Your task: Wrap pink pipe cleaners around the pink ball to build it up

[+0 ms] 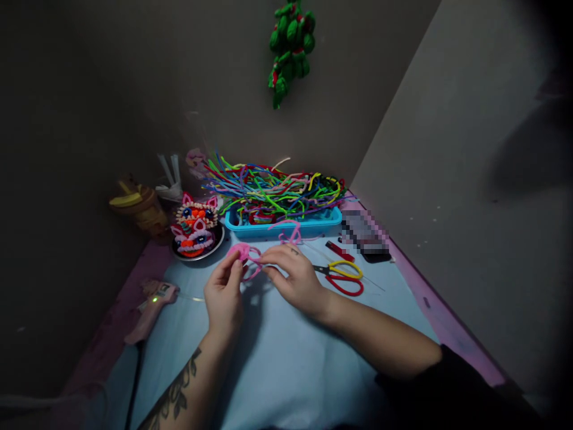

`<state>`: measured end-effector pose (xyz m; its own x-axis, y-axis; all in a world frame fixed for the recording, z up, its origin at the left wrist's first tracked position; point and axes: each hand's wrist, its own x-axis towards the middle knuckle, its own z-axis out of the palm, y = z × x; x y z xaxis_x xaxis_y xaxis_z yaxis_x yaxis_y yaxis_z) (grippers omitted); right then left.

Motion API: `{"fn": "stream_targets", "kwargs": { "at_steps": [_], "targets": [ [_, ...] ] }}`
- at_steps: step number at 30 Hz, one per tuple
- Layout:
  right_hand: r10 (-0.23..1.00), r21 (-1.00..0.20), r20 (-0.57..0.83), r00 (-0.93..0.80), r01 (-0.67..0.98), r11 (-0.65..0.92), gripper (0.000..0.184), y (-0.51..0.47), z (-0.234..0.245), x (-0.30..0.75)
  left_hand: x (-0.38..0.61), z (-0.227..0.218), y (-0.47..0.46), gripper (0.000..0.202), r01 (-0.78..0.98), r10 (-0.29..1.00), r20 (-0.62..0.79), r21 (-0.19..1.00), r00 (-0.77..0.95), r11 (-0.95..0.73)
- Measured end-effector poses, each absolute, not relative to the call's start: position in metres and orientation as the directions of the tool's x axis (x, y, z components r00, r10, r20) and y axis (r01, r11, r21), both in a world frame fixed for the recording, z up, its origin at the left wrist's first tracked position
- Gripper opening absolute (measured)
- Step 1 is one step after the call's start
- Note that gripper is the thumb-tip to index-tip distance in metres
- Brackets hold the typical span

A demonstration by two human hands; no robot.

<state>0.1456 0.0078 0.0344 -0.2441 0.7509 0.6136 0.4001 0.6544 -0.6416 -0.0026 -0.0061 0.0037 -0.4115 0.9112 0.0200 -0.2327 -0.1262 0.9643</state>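
Note:
Between thumb and fingers, my left hand pinches a pink pipe-cleaner piece, a small dense coil with loose loops at its right side. The fingers of my right hand are closed on a pink loop of that same piece. Both hands are raised over the middle of the table. Behind the right hand lie more bent pink pipe cleaners. Just right of it rest scissors with one yellow and one red handle. The fingertips partly hide the pink piece.
A blue tray heaped with multicoloured pipe cleaners stands at the back. Finished pipe-cleaner animal heads sit in a round dish. A pink glue gun with a lit green light lies left. A red cutter and phone lie right.

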Motion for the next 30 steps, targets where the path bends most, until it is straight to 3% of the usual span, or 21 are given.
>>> {"fn": "stream_targets", "kwargs": {
  "at_steps": [3, 6, 9, 14, 17, 22, 30],
  "targets": [
    [0.637, -0.302, 0.677, -0.368, 0.651, 0.697, 0.022, 0.012, 0.031, 0.15, -0.001, 0.002, -0.007, 0.037, -0.226, 0.929, 0.022, 0.968, -0.369, -0.112],
    [0.627, -0.209, 0.665, -0.406, 0.704, 0.678, 0.016, 0.014, 0.027, 0.151, 0.0, 0.002, -0.008, 0.033, -0.17, 0.934, 0.039, 0.98, -0.356, -0.106],
    [0.636, -0.272, 0.669, -0.384, 0.669, 0.691, 0.014, 0.015, 0.027, 0.151, 0.001, 0.004, -0.008, 0.028, -0.109, 0.938, 0.068, 0.988, -0.341, -0.111],
    [0.734, -0.523, 0.623, -0.268, 0.555, 0.647, 0.01, 0.022, 0.029, 0.152, 0.001, 0.003, -0.009, 0.026, -0.116, 0.951, 0.072, 0.987, -0.3, -0.112],
    [0.756, -0.584, 0.605, -0.25, 0.507, 0.634, 0.01, 0.027, 0.029, 0.152, -0.001, 0.002, -0.008, 0.026, -0.123, 0.956, 0.069, 0.986, -0.285, -0.108],
    [0.768, -0.58, 0.583, -0.266, 0.526, 0.623, 0.007, 0.026, 0.03, 0.153, -0.003, -0.001, -0.006, 0.028, -0.187, 0.963, 0.056, 0.976, -0.265, -0.108],
    [0.699, -0.432, 0.605, -0.382, 0.58, 0.691, 0.01, 0.022, 0.03, 0.154, -0.002, -0.001, -0.004, 0.037, -0.331, 0.987, -0.008, 0.942, -0.158, -0.046]
  ]
}}
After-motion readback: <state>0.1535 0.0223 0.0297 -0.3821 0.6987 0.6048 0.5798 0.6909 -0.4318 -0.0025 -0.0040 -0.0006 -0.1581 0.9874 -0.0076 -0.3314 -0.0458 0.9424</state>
